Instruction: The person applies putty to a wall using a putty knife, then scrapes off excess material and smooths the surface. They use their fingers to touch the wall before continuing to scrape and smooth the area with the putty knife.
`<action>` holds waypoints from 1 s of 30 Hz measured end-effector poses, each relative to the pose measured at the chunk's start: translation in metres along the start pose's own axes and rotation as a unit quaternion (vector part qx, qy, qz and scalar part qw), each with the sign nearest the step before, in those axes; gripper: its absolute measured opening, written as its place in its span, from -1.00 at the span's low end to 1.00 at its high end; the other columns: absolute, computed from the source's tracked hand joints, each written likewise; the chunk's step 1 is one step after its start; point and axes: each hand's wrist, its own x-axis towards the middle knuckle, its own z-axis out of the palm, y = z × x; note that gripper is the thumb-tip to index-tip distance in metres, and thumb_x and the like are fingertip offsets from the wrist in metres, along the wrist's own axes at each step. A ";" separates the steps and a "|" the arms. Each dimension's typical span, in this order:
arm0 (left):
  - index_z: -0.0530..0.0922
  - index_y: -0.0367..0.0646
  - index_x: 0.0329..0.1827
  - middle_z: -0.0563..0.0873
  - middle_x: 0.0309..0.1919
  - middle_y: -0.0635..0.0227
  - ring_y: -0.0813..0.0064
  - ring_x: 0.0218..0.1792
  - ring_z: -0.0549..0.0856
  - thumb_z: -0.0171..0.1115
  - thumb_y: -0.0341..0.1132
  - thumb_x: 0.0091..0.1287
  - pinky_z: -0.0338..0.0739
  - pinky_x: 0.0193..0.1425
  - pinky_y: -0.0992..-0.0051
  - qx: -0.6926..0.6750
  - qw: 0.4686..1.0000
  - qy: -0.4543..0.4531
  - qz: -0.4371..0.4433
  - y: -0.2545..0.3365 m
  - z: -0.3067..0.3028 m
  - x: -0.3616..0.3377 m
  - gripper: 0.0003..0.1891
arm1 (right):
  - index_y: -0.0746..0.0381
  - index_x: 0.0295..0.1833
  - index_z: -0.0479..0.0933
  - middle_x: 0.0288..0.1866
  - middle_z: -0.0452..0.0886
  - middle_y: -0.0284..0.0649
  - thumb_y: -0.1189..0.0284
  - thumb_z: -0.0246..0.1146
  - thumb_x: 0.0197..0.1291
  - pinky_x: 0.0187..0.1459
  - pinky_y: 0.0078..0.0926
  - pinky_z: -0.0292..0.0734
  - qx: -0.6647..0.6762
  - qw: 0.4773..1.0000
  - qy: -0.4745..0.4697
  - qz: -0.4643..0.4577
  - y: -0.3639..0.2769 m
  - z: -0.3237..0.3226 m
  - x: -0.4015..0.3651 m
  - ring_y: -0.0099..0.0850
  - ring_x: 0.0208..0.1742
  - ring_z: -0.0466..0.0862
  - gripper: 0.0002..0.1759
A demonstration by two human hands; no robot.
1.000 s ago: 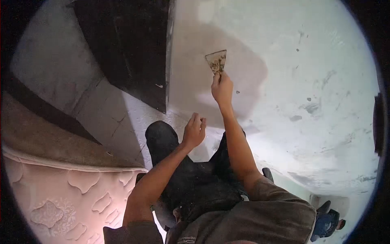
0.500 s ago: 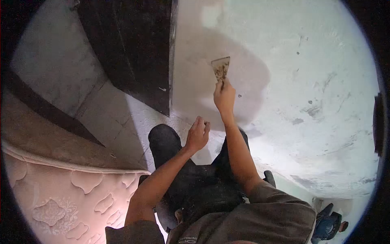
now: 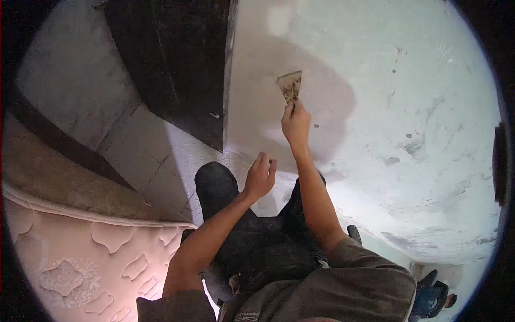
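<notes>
My right hand [image 3: 296, 127] is closed around the handle of a putty knife [image 3: 290, 86]. Its flared blade points up and is smeared with brownish material, against or close to a damp-looking beige patch on the wall [image 3: 327, 86]; whether the edge touches cannot be told. My left hand [image 3: 260, 176] hangs above my knees, lower and left of the knife. Its fingers are loosely bent, with a gap by the thumb, and nothing shows in it.
A dark wooden panel [image 3: 182, 64] stands left of the patch. A pink quilted mattress [image 3: 118, 257] lies at lower left, and pale floor tiles [image 3: 142, 142] show between them. Dark marks spot the wall at right. Another person [image 3: 431, 298] is at the lower right.
The putty knife and my right hand have shifted slightly upward along the wall. My left hand has hardly moved.
</notes>
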 end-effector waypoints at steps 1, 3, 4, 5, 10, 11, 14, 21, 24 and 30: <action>0.36 -0.33 -0.22 0.48 -0.30 -0.02 -0.08 -0.27 0.54 0.02 -0.33 0.40 0.43 -0.18 0.09 0.000 1.000 -0.010 -0.006 0.000 -0.001 0.000 -0.81 | 0.39 -0.31 0.39 -0.55 0.50 0.24 0.45 0.09 0.26 -0.45 0.02 0.40 -0.005 1.000 -0.003 0.007 0.002 0.001 0.002 0.23 -0.43 0.54 -0.81; 0.37 -0.33 -0.21 0.49 -0.28 -0.04 -0.13 -0.24 0.55 0.02 -0.32 0.39 0.44 -0.18 0.05 -0.002 1.000 -0.024 -0.011 0.002 0.000 -0.002 -0.80 | 0.39 -0.31 0.39 -0.55 0.50 0.23 0.46 0.09 0.26 -0.46 0.01 0.40 -0.022 1.000 0.002 -0.011 0.000 0.006 0.006 0.22 -0.44 0.54 -0.82; 0.37 -0.33 -0.21 0.49 -0.28 -0.03 -0.13 -0.24 0.55 0.02 -0.32 0.39 0.44 -0.18 0.06 0.004 1.000 -0.022 -0.007 0.004 0.001 -0.003 -0.80 | 0.38 -0.31 0.39 -0.56 0.50 0.22 0.47 0.10 0.26 -0.47 0.00 0.40 -0.035 0.999 0.004 -0.033 -0.002 0.007 0.006 0.20 -0.45 0.55 -0.83; 0.37 -0.33 -0.20 0.49 -0.29 -0.02 -0.12 -0.24 0.55 0.02 -0.32 0.39 0.44 -0.19 0.06 0.012 1.000 -0.017 -0.001 0.005 -0.001 -0.002 -0.80 | 0.38 -0.31 0.39 -0.56 0.50 0.22 0.47 0.10 0.26 -0.47 0.00 0.40 -0.034 0.999 0.005 -0.033 -0.004 0.004 0.005 0.20 -0.45 0.55 -0.83; 0.37 -0.33 -0.20 0.49 -0.29 -0.01 -0.09 -0.24 0.56 0.02 -0.31 0.40 0.45 -0.18 0.09 0.001 1.000 -0.012 -0.006 -0.001 0.000 0.003 -0.80 | 0.38 -0.30 0.39 -0.55 0.51 0.21 0.47 0.10 0.25 -0.45 -0.01 0.42 0.008 1.000 0.014 0.000 -0.006 -0.007 -0.001 0.19 -0.44 0.56 -0.84; 0.38 -0.32 -0.20 0.49 -0.29 0.00 -0.08 -0.24 0.56 0.02 -0.31 0.40 0.45 -0.17 0.10 0.001 1.000 -0.018 -0.022 -0.002 0.003 0.000 -0.80 | 0.37 -0.32 0.39 -0.55 0.51 0.21 0.47 0.09 0.25 -0.46 -0.01 0.41 -0.003 1.000 0.022 -0.004 -0.004 -0.004 0.001 0.19 -0.43 0.56 -0.83; 0.39 -0.30 -0.19 0.50 -0.28 0.00 -0.07 -0.23 0.57 0.01 -0.30 0.40 0.46 -0.16 0.10 -0.003 1.000 -0.029 -0.011 0.003 0.000 0.000 -0.80 | 0.38 -0.33 0.41 -0.55 0.51 0.21 0.47 0.09 0.26 -0.47 -0.02 0.40 -0.049 0.999 0.011 -0.021 0.005 -0.003 0.001 0.18 -0.45 0.56 -0.83; 0.38 -0.32 -0.19 0.50 -0.27 -0.01 -0.07 -0.25 0.58 0.02 -0.31 0.40 0.46 -0.18 0.10 0.006 0.999 -0.037 0.000 0.008 -0.001 0.001 -0.80 | 0.39 -0.31 0.43 -0.50 0.52 0.23 0.45 0.09 0.26 -0.43 0.03 0.40 -0.011 1.000 0.004 0.008 0.001 -0.006 0.006 0.21 -0.42 0.55 -0.81; 0.38 -0.32 -0.20 0.50 -0.27 -0.01 -0.08 -0.25 0.58 0.02 -0.30 0.40 0.46 -0.17 0.09 0.006 1.000 -0.027 -0.010 0.008 0.001 -0.004 -0.80 | 0.39 -0.29 0.43 -0.49 0.52 0.23 0.45 0.08 0.26 -0.43 0.04 0.40 -0.022 0.998 0.004 -0.054 0.001 0.002 0.011 0.23 -0.40 0.54 -0.81; 0.38 -0.31 -0.20 0.50 -0.28 0.01 -0.09 -0.24 0.57 0.03 -0.31 0.39 0.46 -0.18 0.09 -0.003 0.999 -0.032 -0.010 0.009 -0.003 0.001 -0.80 | 0.39 -0.24 0.42 -0.48 0.52 0.24 0.45 0.08 0.25 -0.41 0.05 0.41 0.007 1.000 -0.015 0.003 -0.001 -0.008 0.002 0.25 -0.39 0.53 -0.82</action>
